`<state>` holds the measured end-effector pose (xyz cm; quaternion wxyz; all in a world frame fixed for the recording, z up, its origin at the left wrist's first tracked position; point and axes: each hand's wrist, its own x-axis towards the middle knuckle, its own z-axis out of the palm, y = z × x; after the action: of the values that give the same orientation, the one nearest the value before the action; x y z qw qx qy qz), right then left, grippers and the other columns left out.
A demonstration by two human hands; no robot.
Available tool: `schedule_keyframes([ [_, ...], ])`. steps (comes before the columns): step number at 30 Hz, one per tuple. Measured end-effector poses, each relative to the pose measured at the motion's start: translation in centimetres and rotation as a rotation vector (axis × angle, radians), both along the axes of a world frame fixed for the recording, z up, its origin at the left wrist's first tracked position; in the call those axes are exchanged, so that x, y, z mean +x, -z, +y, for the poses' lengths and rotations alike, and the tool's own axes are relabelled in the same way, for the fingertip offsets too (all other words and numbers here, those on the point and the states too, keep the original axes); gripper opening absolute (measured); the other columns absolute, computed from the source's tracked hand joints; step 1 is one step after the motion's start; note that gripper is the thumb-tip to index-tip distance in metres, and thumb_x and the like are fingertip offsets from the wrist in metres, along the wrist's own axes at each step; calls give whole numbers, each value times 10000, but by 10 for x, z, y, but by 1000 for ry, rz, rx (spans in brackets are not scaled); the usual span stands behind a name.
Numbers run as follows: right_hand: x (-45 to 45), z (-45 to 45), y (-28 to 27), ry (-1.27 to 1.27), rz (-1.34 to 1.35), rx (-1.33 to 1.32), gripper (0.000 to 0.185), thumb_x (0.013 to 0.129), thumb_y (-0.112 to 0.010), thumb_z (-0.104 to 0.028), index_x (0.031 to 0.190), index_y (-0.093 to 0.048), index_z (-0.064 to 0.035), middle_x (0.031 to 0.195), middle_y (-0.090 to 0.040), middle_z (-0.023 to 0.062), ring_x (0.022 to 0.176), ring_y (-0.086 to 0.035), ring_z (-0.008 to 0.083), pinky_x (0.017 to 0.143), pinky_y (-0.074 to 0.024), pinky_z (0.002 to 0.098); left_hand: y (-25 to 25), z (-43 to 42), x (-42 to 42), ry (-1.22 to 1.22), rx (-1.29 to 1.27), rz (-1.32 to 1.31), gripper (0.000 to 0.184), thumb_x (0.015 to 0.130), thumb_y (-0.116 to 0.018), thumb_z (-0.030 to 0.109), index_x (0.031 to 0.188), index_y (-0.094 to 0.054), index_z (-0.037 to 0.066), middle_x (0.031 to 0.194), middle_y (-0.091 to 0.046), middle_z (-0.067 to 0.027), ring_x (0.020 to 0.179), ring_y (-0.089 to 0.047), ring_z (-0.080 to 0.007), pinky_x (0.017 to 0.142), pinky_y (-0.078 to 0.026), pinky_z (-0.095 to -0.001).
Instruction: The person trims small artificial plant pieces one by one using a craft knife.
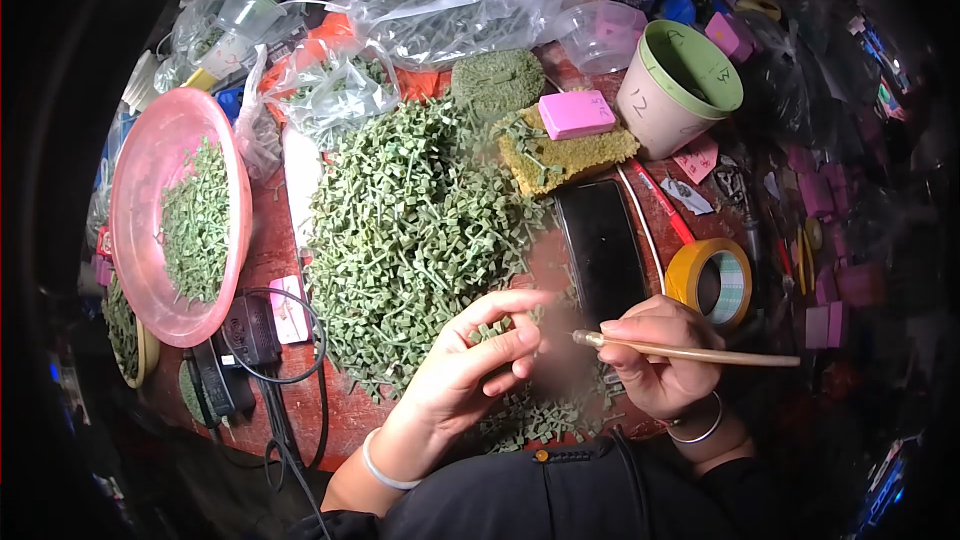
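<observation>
In the head view my right hand grips a slim wooden-handled brush, pen-like, its blurred tip pointing left toward my other hand. My left hand is curled, thumb and forefinger close together; a speck of green shows by the fingertips, but whether it is held is unclear. Just beyond the left hand spreads a large pile of small green pieces, shaped like short stalks with flat ends. More loose green pieces lie between me and my hands. A hazy patch blurs the area between the hands.
A pink basin holding green pieces stands left, near black adapters and cables. Behind are plastic bags, a yellow sponge under a pink block, and a white-green cup. A phone and yellow tape lie right.
</observation>
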<state>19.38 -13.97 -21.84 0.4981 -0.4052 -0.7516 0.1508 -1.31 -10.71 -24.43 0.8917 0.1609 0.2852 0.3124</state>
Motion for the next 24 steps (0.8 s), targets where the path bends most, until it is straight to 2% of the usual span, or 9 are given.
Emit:
schedule_keyframes([
  [3,2,-2,4,8,44,-14,245,795,-754,-78,976,-613,8,784,-649,71,608,-635,174,526,-501,266,-4,-2,2,14,115,126,310,904,-612,57,1209,-562,27,840,-580,-18,646,-517,-40,465,-333,-158],
  [5,1,-1,5,16,73,-16,251,789,-759,-76,976,-613,7,778,-645,67,599,-629,174,519,-497,267,-7,-4,5,22,199,264,316,886,-635,57,1193,-572,20,817,-593,-29,641,-528,-67,487,-354,-174],
  [9,-1,-1,3,49,35,-27,197,789,-757,-68,919,-625,-1,775,-642,68,582,-616,171,503,-484,266,2,-6,7,19,299,229,338,875,-652,51,1202,-570,23,814,-583,-12,651,-538,-71,518,-363,-187],
  [11,-1,-2,3,68,18,-29,174,794,-752,-67,898,-628,-3,774,-641,75,574,-613,172,497,-478,262,-4,-5,7,45,319,305,358,863,-668,49,1207,-570,28,808,-574,0,656,-545,-75,533,-375,-191],
  [14,1,-6,7,62,124,-181,140,824,-728,-80,874,-630,6,772,-642,83,566,-606,142,485,-460,237,-4,-5,8,-9,394,277,343,854,-679,51,1182,-580,30,811,-580,-3,656,-551,-77,538,-382,-190],
  [17,2,-8,13,97,522,-321,144,874,-678,-97,913,-619,28,802,-647,89,601,-594,86,502,-444,191,-2,-5,7,2,378,315,314,846,-688,48,1145,-591,34,815,-586,-7,654,-554,-78,537,-387,-192],
  [24,0,-4,12,62,394,-257,143,857,-693,-67,938,-612,18,825,-648,77,601,-536,82,519,-378,200,-3,-5,7,7,321,278,306,830,-701,36,1117,-596,43,808,-596,-5,628,-536,-76,526,-381,-193],
])
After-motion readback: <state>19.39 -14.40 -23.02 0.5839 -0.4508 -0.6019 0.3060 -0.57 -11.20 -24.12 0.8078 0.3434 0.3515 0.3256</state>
